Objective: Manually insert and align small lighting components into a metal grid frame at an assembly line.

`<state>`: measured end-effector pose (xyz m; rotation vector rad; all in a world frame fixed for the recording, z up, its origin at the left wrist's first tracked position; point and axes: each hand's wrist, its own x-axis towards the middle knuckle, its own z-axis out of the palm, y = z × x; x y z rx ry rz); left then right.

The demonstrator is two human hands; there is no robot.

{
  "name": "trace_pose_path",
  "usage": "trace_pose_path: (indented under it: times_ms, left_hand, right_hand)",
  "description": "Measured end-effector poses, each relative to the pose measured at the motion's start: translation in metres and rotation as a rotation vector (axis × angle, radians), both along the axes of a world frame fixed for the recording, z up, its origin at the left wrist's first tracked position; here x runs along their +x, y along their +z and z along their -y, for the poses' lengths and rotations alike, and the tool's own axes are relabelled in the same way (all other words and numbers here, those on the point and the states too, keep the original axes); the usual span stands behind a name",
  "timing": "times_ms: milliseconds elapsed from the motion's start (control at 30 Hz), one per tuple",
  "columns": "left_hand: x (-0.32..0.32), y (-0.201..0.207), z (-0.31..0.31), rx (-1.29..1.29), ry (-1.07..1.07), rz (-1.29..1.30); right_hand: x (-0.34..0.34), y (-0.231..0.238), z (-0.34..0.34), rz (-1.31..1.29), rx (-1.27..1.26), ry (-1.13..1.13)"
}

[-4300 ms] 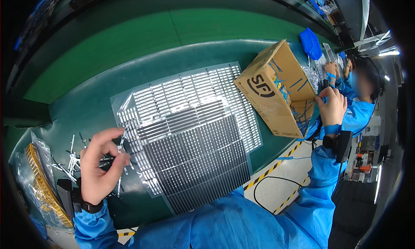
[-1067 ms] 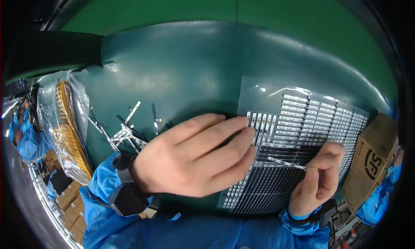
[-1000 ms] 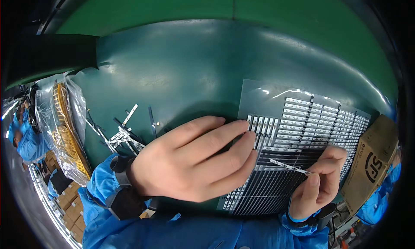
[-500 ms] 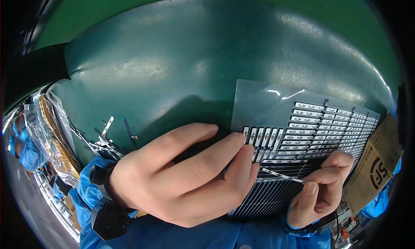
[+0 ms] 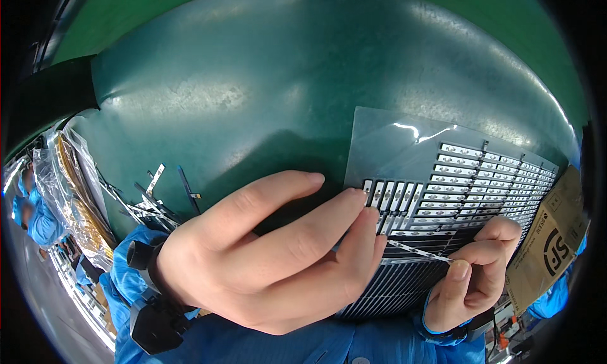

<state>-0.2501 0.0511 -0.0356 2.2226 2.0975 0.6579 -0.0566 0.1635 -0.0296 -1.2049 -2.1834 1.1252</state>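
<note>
A thin white strip with small dark marks (image 5: 417, 251) is stretched at a slant between my hands. My right hand (image 5: 469, 282) pinches its right end between thumb and bent forefinger. Its left end runs in at the fingertips of my left hand (image 5: 272, 256), which is closed on it; the exact contact is hidden. Under and beyond the strip lies a clear plastic sheet (image 5: 386, 146). It bears rows of white-and-black strip pieces (image 5: 465, 171), with a short upright group (image 5: 393, 198) just past my left fingertips. Dark, narrow strips fill its near part.
Loose black and white strips (image 5: 152, 203) lie in a heap on the green table (image 5: 272, 79), left of my left hand. Clear bags with yellowish-brown contents (image 5: 79, 193) are at the left edge. A cardboard box (image 5: 544, 237) stands at the right, against the sheet.
The sheet and my hands appear slightly farther right in the picture, as the view shifts a little. Both hands keep their hold on the strip.
</note>
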Motion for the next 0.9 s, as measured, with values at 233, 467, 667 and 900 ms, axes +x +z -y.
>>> trace_pose_path:
  times_ms: [233,467,667,900]
  left_hand:
    - [-0.0004,-0.0006,0.0013,-0.009,-0.001,-0.003]
    - [0.0010,-0.0020,0.0021,-0.003,0.014,-0.018]
    - [0.0006,-0.0011,-0.0001,-0.014,-0.006,-0.030]
    - [0.0009,0.0024,-0.0004,-0.050,-0.003,-0.020]
  right_hand:
    - [0.0014,-0.0003,0.0000,0.024,0.015,0.014]
    - [0.0034,-0.0018,0.0003,0.029,0.009,0.017]
    - [0.0027,-0.0007,0.0001,0.036,0.001,0.001]
    - [-0.0002,0.0012,-0.0003,0.059,-0.010,0.007]
